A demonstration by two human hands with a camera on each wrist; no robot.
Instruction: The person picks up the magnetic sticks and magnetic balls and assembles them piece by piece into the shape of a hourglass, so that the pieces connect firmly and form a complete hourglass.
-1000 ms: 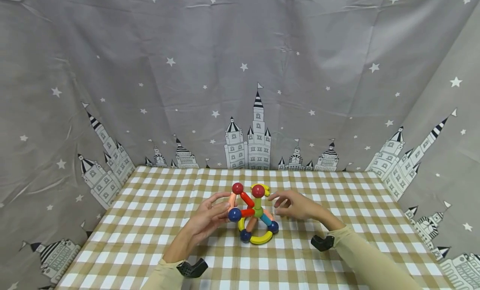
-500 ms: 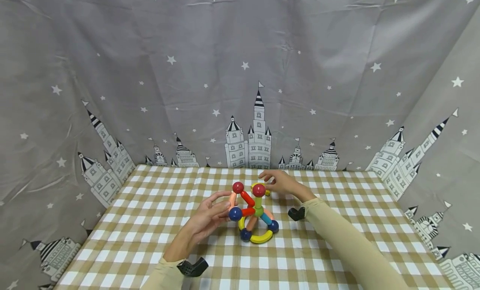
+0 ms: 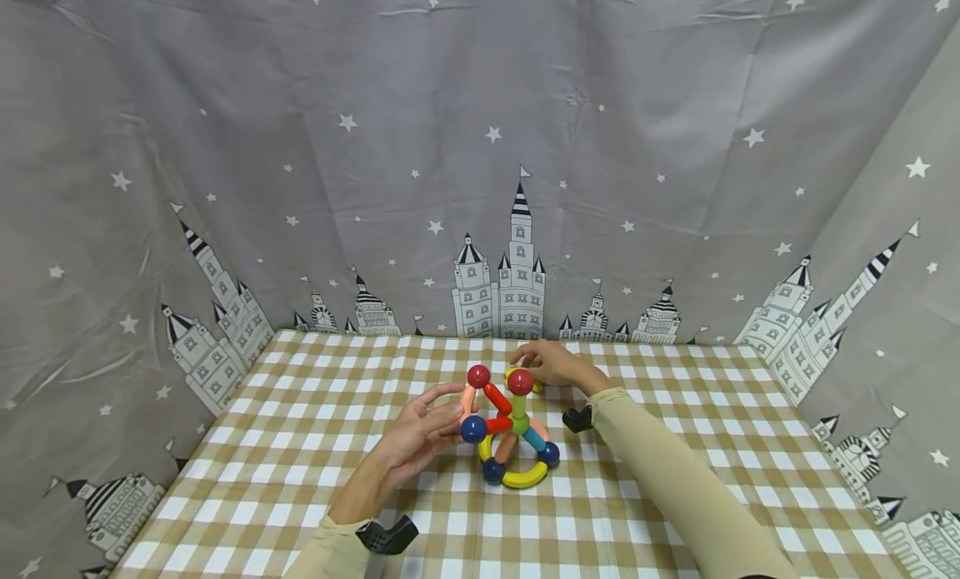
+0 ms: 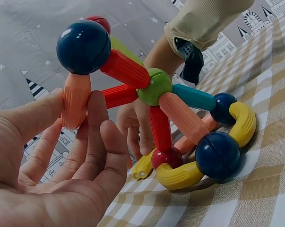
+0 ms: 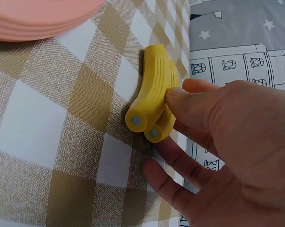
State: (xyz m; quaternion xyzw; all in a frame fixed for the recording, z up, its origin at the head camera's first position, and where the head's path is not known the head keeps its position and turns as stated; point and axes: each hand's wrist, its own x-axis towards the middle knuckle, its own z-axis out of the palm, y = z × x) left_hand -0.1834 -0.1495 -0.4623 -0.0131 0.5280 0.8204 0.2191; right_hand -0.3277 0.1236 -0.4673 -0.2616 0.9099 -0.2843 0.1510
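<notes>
A magnetic stick-and-ball structure stands on the checked cloth, with a green ball [image 4: 155, 87] at its middle and a ring of curved sticks and balls as its base. My left hand [image 3: 420, 433] pinches a peach stick [image 4: 76, 101] under a blue ball [image 4: 83, 47] on its raised left side. Behind the structure, my right hand [image 3: 555, 364] reaches two yellow curved sticks [image 5: 151, 90] lying side by side. The right thumb presses the farther one, with fingers round its far side. Two red balls [image 3: 521, 383] top the structure and partly cover the yellow sticks in the head view.
A brown-and-white checked cloth [image 3: 300, 446] covers the table. Behind it hangs a grey curtain [image 3: 375, 171] printed with castles and stars. A salmon curved piece [image 5: 38, 21] lies near the right hand. Each wrist wears a black camera mount [image 3: 387, 535].
My right hand has moved from the structure's right side to behind it, then down onto the yellow curved sticks. The left hand keeps its grip and the structure stays in place.
</notes>
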